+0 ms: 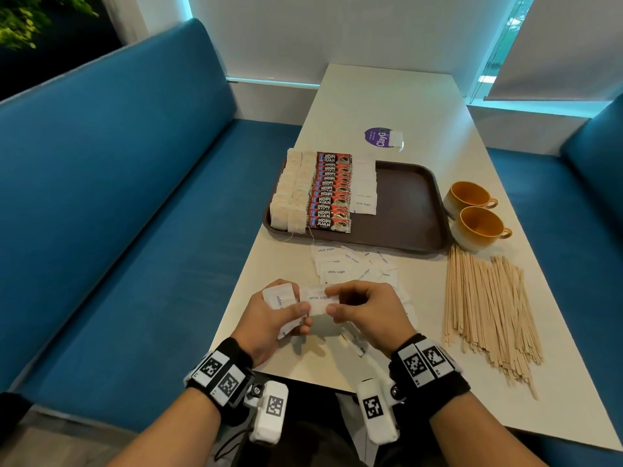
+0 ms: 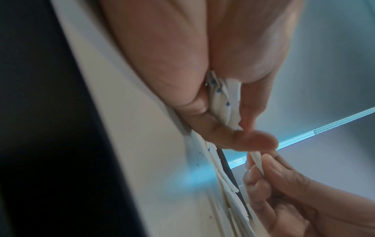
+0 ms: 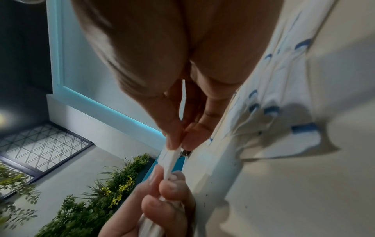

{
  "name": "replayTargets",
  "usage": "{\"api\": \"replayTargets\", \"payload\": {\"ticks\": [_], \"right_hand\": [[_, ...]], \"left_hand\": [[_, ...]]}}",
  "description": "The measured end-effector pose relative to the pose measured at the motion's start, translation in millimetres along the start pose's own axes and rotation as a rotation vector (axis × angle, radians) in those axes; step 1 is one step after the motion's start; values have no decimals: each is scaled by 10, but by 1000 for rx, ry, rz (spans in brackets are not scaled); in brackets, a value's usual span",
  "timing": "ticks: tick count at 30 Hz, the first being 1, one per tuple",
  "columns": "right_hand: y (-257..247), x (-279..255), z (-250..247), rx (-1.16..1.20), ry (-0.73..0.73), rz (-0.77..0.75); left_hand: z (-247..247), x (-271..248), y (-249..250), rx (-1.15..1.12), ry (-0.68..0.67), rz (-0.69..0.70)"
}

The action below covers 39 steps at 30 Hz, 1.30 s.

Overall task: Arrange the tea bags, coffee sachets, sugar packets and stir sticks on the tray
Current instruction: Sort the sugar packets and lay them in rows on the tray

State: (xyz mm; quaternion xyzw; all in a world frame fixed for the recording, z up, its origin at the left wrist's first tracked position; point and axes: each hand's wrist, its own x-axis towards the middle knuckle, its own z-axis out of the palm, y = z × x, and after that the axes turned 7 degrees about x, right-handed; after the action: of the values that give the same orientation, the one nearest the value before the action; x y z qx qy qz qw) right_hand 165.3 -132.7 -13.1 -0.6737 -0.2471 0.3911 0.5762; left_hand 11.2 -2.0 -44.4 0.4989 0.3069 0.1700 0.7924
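Near the table's front edge my left hand (image 1: pixel 286 311) grips a small stack of white sugar packets (image 1: pixel 279 298), seen edge-on in the left wrist view (image 2: pixel 223 102). My right hand (image 1: pixel 340 303) pinches one white sugar packet (image 1: pixel 318 299) between thumb and fingers against that stack; it shows edge-on (image 3: pixel 170 158) in the right wrist view. More loose sugar packets (image 1: pixel 350 266) lie between my hands and the brown tray (image 1: pixel 408 203). On the tray's left half lie rows of tea bags (image 1: pixel 291 193), red coffee sachets (image 1: pixel 332 193) and sugar packets (image 1: pixel 365 188). Wooden stir sticks (image 1: pixel 488 305) lie in a pile to the right.
Two orange cups (image 1: pixel 477 210) stand right of the tray. A purple round sticker (image 1: pixel 379 137) and a single tea bag (image 1: pixel 397 139) lie behind the tray. Blue bench seats (image 1: pixel 135 197) flank the narrow table. The tray's right half is bare.
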Motion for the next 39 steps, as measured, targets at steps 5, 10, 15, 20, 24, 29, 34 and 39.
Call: {"api": "replayTargets", "payload": {"ticks": [5, 10, 15, 20, 24, 29, 34, 39], "right_hand": [[-19, 154, -93, 4, 34, -26], [-321, 490, -368, -12, 81, -97], [-625, 1162, -846, 50, 217, -87], [-692, 1758, -1051, 8, 233, 8], [-616, 2030, -1047, -138, 188, 118], [-528, 2184, -1022, -290, 209, 186], [-522, 2302, -1004, -445, 192, 222], [-568, 2236, -1017, -455, 227, 160]], "left_hand": [[-26, 12, 10, -101, -46, 1], [-64, 72, -29, -105, -57, -21], [-68, 86, -78, -83, -67, -7], [-86, 85, -91, -58, -73, -16], [-86, 79, -98, -16, -72, -18], [-73, 66, -94, 2, -47, -7], [-73, 64, -91, 12, -37, 9], [-50, 52, -69, 36, -18, 20]]}}
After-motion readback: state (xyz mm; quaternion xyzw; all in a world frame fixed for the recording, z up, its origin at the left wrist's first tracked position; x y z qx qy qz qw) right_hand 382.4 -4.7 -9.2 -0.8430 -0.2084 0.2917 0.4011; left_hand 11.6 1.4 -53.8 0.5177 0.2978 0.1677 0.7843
